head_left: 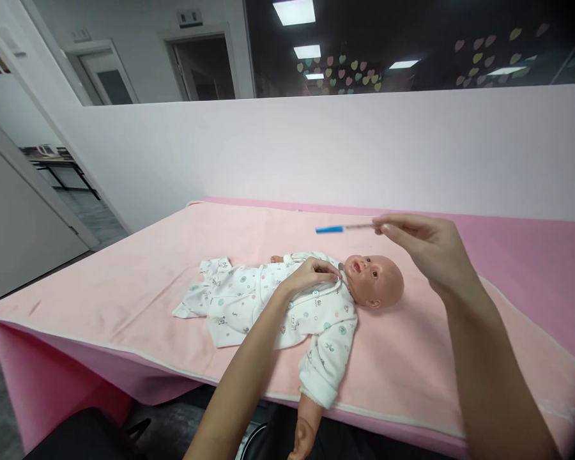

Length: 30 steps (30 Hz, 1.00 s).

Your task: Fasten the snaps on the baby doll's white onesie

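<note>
A bald baby doll (381,281) lies on its back with its head to the right, dressed in a white patterned top (328,313) and matching trousers (234,291). On its chest, my left hand (316,271) is closed at the neckline, its fingertips pinching the edge of the top. My right hand (421,239) is raised above the doll's head. Between its thumb and fingers is a slim stick with a blue end (329,229), which looks like a thermometer, held nearly level and pointing left. Fine marks on it are too blurred to read.
A pale pink cloth (148,287) covers the table, with brighter pink (531,275) beneath it. Behind stands a white wall (316,153) with a dark window above. One doll arm (306,425) hangs over the front edge. A black seat (86,437) is at lower left.
</note>
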Each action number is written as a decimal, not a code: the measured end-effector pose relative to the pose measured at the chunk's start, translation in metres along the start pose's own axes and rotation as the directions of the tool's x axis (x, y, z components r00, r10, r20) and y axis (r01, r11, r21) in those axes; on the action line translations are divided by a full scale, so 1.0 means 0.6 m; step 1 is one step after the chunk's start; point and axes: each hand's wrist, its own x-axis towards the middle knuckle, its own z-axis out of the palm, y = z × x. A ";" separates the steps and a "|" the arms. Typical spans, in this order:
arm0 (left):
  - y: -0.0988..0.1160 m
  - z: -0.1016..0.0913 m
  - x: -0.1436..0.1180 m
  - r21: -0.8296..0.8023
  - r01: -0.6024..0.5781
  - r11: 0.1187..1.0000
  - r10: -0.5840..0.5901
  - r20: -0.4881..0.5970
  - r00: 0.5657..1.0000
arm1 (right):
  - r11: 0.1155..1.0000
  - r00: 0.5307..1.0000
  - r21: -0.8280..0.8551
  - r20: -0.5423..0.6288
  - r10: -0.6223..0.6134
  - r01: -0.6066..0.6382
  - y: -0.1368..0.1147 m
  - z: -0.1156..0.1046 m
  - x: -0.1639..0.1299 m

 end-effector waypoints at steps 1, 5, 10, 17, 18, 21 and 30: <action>-0.001 0.000 0.000 -0.002 -0.002 1.000 0.002 0.002 1.000 | 0.998 1.000 -0.057 0.009 0.030 -0.029 0.010 -0.012 -0.020; -0.006 -0.002 0.001 0.005 -0.017 1.000 0.017 0.010 1.000 | 0.955 0.979 -0.219 0.000 0.203 -0.198 0.082 -0.064 -0.137; -0.002 -0.002 0.001 0.039 -0.015 0.999 0.014 0.031 0.999 | 0.835 0.923 -0.408 -0.058 0.379 -0.369 0.197 -0.103 -0.276; 0.000 0.002 -0.013 0.069 -0.026 0.997 0.028 -0.041 0.999 | 0.493 0.987 -0.855 -0.135 0.091 -0.162 0.190 -0.041 -0.279; 0.000 0.002 -0.015 0.071 -0.023 0.997 0.026 -0.043 0.999 | 0.519 0.992 -0.846 -0.119 0.037 -0.121 0.174 -0.018 -0.262; 0.004 0.002 -0.018 0.017 -0.020 1.000 0.020 -0.053 0.998 | 0.641 0.994 -0.763 0.013 -0.110 0.081 0.130 0.068 -0.201; -0.005 -0.010 -0.009 -0.309 -0.050 0.950 -0.075 -0.381 0.922 | 0.725 0.971 -0.652 0.071 -0.229 0.219 0.159 0.217 -0.122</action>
